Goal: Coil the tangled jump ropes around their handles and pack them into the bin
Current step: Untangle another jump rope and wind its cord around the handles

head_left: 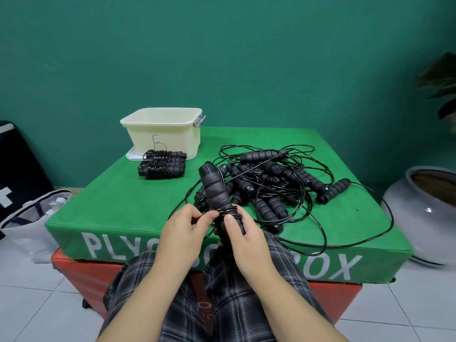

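Over the lap, right hand (246,240) gripping upright black handles (214,191); left hand (183,227) pinching cord at the few coils (228,210) there. Beyond, on the green counter (118,203): tangled ropes (276,186), coiled bundles (161,164), farther back the cream bin (162,130).

Bin (162,134) interior not visible past rim. Hands (212,233) hide lower handle (214,191) and middle of box lettering (222,253). Plant (441,82) and pot (424,213) cut off at right edge.

Left hand (183,227) and right hand (243,234) meet, fingers (209,216) curled.
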